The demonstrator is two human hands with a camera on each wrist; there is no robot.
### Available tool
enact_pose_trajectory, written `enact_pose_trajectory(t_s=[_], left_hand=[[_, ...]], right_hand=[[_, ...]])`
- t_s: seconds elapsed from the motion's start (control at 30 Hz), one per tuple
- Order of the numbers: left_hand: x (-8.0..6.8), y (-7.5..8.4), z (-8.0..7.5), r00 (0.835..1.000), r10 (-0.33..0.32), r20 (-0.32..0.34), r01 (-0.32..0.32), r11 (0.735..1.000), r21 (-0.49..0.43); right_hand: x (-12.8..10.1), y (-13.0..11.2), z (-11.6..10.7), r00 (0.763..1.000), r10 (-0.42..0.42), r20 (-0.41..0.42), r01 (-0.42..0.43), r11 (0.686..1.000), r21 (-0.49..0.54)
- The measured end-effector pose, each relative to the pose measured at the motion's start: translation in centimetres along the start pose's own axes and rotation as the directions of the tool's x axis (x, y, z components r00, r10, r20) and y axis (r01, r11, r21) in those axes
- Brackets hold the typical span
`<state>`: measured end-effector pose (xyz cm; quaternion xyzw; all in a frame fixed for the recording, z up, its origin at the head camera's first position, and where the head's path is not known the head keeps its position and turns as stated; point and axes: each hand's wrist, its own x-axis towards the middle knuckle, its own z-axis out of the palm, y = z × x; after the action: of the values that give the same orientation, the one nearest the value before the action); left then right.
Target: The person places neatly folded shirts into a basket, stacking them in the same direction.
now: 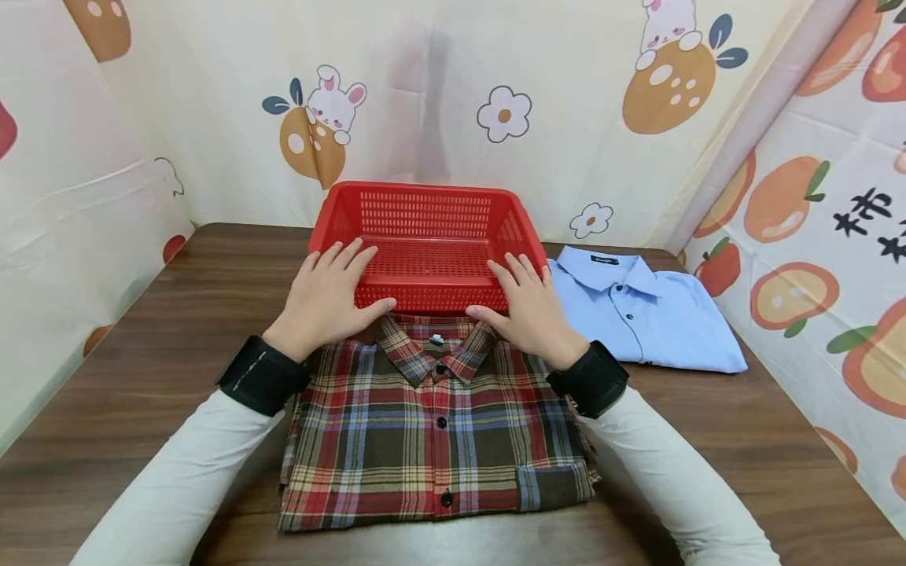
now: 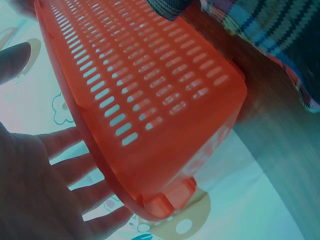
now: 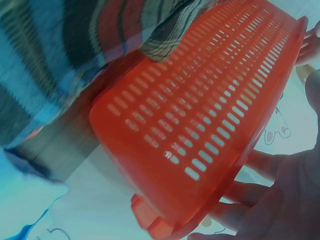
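Note:
A red plastic basket (image 1: 423, 295) with slotted walls stands at the back middle of the table. My left hand (image 1: 327, 297) reaches over its front left corner, fingers straight and spread, thumb pointing inward. Mirroring it, my right hand (image 1: 529, 313) lies over the front right corner with its fingers extended. In both wrist views the fingers extend past the rim and the thumbs stand apart from it. Directly in front of the basket lies a folded plaid shirt (image 1: 396, 448), collar toward the basket. Nothing shows inside the basket in the head view.
A folded light blue shirt (image 1: 679, 322) lies to the right of the basket on the brown wooden table (image 1: 212, 314). Printed cloth (image 1: 439, 94) hangs close behind the basket and along both sides of the table.

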<state>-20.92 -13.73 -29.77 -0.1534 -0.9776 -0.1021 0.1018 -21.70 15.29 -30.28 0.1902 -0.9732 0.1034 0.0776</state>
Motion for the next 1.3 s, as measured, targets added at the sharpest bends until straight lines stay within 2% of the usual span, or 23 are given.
enact_pose_trajectory(t_s=[0.23, 0.43, 0.73, 1.03, 1.3], left_hand=[[-0.2, -0.7, -0.7, 1.0, -0.008, -0.009, 0.008, 1.0, 0.003], [-0.7, -1.9, -1.0, 1.0, -0.014, -0.02, 0.014, 1.0, -0.006], [-1.4, -3.5, -1.7, 0.999, -0.042, -0.034, 0.042, 0.999, -0.022], [-2.1, -5.1, -1.4, 0.995, -0.074, -0.059, 0.069, 0.994, -0.082], [-3.0, -6.7, -1.0, 0.991, -0.137, 0.009, 0.137, 0.988, -0.077]], right_hand=[[0.1, 0.8, -0.2, 1.0, 0.029, 0.0, -0.029, 0.999, 0.02], [-0.1, 1.7, -0.5, 0.999, 0.05, -0.005, -0.05, 0.998, 0.032], [-0.6, 3.8, -1.1, 0.996, 0.063, -0.068, -0.059, 0.996, 0.062], [-1.4, 5.9, -1.6, 0.988, 0.123, -0.092, -0.114, 0.988, 0.102], [-2.6, 7.6, -1.5, 0.985, 0.157, -0.066, -0.151, 0.985, 0.085]])
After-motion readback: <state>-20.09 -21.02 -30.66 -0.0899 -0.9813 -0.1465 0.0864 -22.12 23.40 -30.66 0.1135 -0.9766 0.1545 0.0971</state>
